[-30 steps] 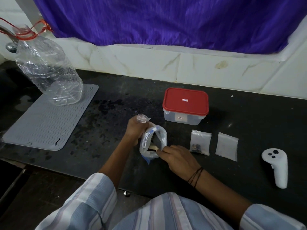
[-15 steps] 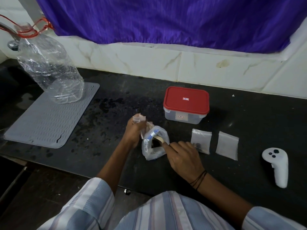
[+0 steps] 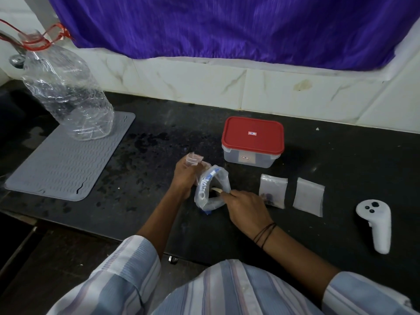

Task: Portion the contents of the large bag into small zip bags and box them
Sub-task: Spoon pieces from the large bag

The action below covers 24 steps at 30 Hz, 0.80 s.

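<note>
The large clear bag [image 3: 205, 192] with blue print stands open on the black counter [image 3: 159, 201], its mouth facing right. My left hand [image 3: 185, 178] grips its left rim, and a small empty zip bag [image 3: 194, 159] sticks up from the same fingers. My right hand [image 3: 247, 205] pinches a small beige scoop [image 3: 216, 190] whose tip is inside the bag's mouth. To the right lie two small zip bags: one [image 3: 272, 189] holds dark pieces, and what the other [image 3: 309, 196] holds I cannot tell. Behind them stands a clear box with its red lid [image 3: 252, 135] closed.
A grey ribbed mat [image 3: 63, 164] lies at the left with a crumpled clear plastic bottle [image 3: 66, 94] on its far corner. A white hand controller [image 3: 375, 223] lies at the right. A tiled wall and a purple curtain stand behind, and the counter's front edge runs close to my body.
My right hand has shifted from the large bag's lower front to its right side. The scoop now points into the mouth. My left hand has kept its grip.
</note>
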{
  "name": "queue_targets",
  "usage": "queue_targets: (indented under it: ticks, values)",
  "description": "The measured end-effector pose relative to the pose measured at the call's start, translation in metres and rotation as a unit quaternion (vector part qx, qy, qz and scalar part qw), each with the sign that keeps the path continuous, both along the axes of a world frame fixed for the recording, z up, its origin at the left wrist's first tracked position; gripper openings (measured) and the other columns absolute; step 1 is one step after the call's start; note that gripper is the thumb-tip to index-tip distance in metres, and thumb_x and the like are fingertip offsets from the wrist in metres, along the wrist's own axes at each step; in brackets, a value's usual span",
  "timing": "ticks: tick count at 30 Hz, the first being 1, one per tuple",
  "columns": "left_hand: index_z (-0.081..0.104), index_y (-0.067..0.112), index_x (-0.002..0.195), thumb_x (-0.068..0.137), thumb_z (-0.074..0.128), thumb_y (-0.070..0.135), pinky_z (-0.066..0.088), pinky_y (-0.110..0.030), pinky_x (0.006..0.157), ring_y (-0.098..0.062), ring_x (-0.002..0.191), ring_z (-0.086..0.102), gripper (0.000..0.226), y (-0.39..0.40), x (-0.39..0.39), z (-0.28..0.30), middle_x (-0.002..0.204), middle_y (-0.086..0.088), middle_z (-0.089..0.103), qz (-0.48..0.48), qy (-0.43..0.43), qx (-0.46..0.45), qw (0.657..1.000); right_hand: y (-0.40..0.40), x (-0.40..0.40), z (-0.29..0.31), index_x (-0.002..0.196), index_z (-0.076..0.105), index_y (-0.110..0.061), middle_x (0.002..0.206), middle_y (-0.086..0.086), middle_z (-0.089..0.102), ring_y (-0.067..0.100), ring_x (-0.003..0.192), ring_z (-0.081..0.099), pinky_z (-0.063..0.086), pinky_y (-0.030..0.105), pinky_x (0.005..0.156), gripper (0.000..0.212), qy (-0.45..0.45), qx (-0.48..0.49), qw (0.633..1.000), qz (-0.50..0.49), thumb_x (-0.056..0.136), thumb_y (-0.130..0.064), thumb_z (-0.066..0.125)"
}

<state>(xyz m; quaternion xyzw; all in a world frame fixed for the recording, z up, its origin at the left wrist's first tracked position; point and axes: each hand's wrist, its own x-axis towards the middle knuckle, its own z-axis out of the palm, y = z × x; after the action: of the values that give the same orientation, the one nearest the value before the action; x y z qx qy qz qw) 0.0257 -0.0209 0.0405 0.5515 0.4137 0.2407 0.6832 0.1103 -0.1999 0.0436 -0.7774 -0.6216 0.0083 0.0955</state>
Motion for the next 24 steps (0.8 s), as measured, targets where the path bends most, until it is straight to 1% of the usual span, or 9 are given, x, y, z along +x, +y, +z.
queue_targets:
  ticks: [2,5,7,10,13,16,17,21,24]
  values:
    - [0.065,0.011,0.09,0.088,0.062,0.001,0.06,-0.036,0.065,-0.018,0.073,0.073,0.011,-0.001,0.0,-0.003,0.082,-0.006,0.075,0.031,0.054,0.029,0.998,0.004,-0.001,0.005,0.125,0.061,-0.02,0.099,0.003,0.067,0.02,0.086,0.064,0.051,0.032,0.072,0.032,0.032,-0.003,0.999,-0.017,0.094,-0.019,0.054]
    - [0.065,0.018,0.096,0.087,0.066,0.017,0.061,-0.041,0.074,-0.023,0.086,0.072,0.009,-0.001,-0.003,0.0,0.09,-0.005,0.073,0.072,0.17,0.086,0.979,0.01,0.002,0.008,0.118,0.062,-0.023,0.099,0.001,0.065,0.017,0.087,0.064,0.054,0.03,0.073,0.025,0.085,-0.023,0.995,-0.055,0.096,-0.02,0.05]
    - [0.064,0.02,0.094,0.09,0.067,0.024,0.06,-0.044,0.08,-0.022,0.087,0.07,0.006,-0.011,-0.014,0.01,0.093,-0.004,0.072,0.092,0.169,0.078,0.978,0.014,0.005,0.007,0.111,0.064,-0.023,0.095,-0.001,0.066,0.013,0.084,0.064,0.056,0.031,0.074,0.021,0.139,-0.047,0.985,-0.09,0.098,-0.024,0.048]
    - [0.063,0.021,0.095,0.096,0.064,0.033,0.059,-0.045,0.078,-0.021,0.087,0.07,0.011,-0.042,-0.037,0.021,0.095,-0.006,0.072,0.079,0.116,0.044,0.989,0.018,0.013,0.009,0.111,0.066,-0.023,0.097,0.0,0.068,0.013,0.084,0.064,0.055,0.031,0.077,0.023,0.211,-0.054,0.968,-0.127,0.099,-0.024,0.046]
    - [0.061,0.023,0.107,0.089,0.069,0.049,0.062,-0.036,0.074,-0.016,0.09,0.07,0.033,-0.066,-0.047,0.011,0.102,-0.003,0.071,0.017,0.112,0.051,0.992,0.018,0.016,0.011,0.106,0.068,-0.02,0.093,0.001,0.068,0.013,0.082,0.065,0.057,0.035,0.076,0.022,0.254,-0.05,0.956,-0.135,0.098,-0.02,0.047]
    - [0.057,0.019,0.113,0.066,0.076,0.068,0.062,-0.043,0.078,-0.019,0.096,0.07,0.07,-0.073,-0.043,-0.002,0.109,-0.006,0.068,0.018,0.14,0.054,0.989,0.019,0.016,0.009,0.105,0.069,-0.018,0.088,0.002,0.068,0.014,0.079,0.066,0.058,0.039,0.075,0.022,0.302,-0.055,0.942,-0.137,0.099,-0.021,0.048]
    - [0.054,0.02,0.112,0.063,0.077,0.062,0.061,-0.046,0.079,-0.021,0.097,0.069,0.068,-0.073,-0.04,-0.004,0.11,-0.005,0.066,0.032,0.155,0.052,0.986,0.019,0.016,0.009,0.107,0.069,-0.018,0.087,0.001,0.069,0.015,0.076,0.067,0.059,0.037,0.073,0.022,0.325,-0.056,0.934,-0.136,0.099,-0.021,0.048]
    - [0.05,0.02,0.11,0.082,0.073,0.01,0.061,-0.045,0.078,-0.025,0.098,0.066,0.037,-0.066,-0.033,-0.01,0.111,-0.01,0.062,0.082,0.172,0.03,0.981,0.016,0.016,0.008,0.118,0.065,-0.02,0.08,0.001,0.07,0.014,0.062,0.068,0.057,0.023,0.059,0.025,0.392,-0.059,0.906,-0.15,0.1,-0.021,0.047]
    - [0.051,0.017,0.112,0.083,0.068,0.002,0.06,-0.04,0.071,-0.028,0.098,0.066,0.038,-0.06,-0.032,-0.014,0.111,-0.013,0.062,0.091,0.142,0.022,0.985,0.015,0.018,0.0,0.114,0.066,-0.018,0.076,0.002,0.07,0.014,0.055,0.066,0.052,0.02,0.052,0.024,0.456,-0.026,0.872,-0.177,0.1,-0.017,0.046]
